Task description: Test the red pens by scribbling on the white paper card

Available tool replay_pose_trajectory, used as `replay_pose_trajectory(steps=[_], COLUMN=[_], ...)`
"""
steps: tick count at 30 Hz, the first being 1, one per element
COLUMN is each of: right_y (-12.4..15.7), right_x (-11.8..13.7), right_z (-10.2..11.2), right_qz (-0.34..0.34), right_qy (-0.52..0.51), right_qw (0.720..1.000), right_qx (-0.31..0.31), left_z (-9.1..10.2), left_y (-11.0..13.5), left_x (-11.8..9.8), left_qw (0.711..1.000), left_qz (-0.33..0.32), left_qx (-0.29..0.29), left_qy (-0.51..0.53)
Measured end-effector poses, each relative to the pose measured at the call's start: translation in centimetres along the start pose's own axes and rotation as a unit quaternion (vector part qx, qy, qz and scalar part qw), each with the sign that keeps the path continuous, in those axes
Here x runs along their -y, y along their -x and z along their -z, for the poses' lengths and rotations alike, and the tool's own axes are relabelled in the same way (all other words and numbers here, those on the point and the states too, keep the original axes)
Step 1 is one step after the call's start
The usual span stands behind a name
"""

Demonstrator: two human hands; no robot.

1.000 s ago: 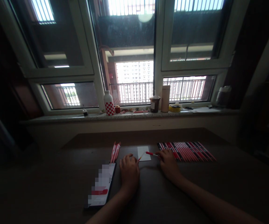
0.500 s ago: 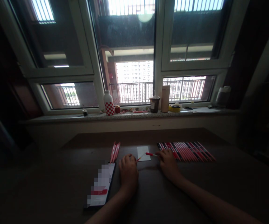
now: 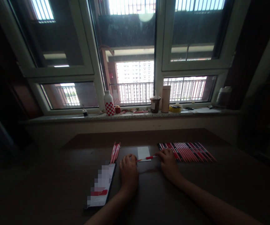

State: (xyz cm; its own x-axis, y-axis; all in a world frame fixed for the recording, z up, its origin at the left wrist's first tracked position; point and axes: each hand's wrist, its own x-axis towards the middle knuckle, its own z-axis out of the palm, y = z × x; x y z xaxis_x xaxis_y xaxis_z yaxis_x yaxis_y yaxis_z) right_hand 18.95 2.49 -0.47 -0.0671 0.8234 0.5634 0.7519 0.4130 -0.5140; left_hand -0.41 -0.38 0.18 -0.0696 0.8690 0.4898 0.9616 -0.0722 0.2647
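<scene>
Both my hands rest on a dark table (image 3: 196,187). My left hand (image 3: 128,172) is curled and pinches one end of a red and white pen (image 3: 147,158). My right hand (image 3: 169,164) is closed on the pen's other end, by its red cap. The pen lies nearly level over a small white slip of paper (image 3: 143,152). A row of several red and black pens (image 3: 188,152) lies just right of my right hand. A few red pens (image 3: 115,152) lie left of my left hand.
A phone (image 3: 101,186) lies on the table near my left forearm. On the windowsill (image 3: 78,117) stand a checkered white bottle (image 3: 109,103), a dark cup (image 3: 155,104), a tall tan flask (image 3: 166,98) and small items. Large windows rise behind.
The pen between my hands has tipped from a raised angle to nearly level, and its two parts have come closer together. My hands have barely moved.
</scene>
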Motion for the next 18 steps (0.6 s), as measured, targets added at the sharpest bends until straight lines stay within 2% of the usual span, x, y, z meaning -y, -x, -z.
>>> replay_pose_trajectory(steps=[9, 18], right_y=[0.07, 0.06], right_x=[1.10, 0.85], right_z=[0.31, 0.14], right_qz=[0.059, 0.063], right_qy=[-0.033, -0.040], right_qw=[0.996, 0.997], right_qx=[0.057, 0.034], left_z=[-0.31, -0.28], left_y=[-0.35, -0.29], left_x=[-0.17, -0.13], left_qw=[0.995, 0.991], left_qz=[-0.039, -0.048], left_qx=[0.001, -0.001], left_qy=[0.095, 0.123])
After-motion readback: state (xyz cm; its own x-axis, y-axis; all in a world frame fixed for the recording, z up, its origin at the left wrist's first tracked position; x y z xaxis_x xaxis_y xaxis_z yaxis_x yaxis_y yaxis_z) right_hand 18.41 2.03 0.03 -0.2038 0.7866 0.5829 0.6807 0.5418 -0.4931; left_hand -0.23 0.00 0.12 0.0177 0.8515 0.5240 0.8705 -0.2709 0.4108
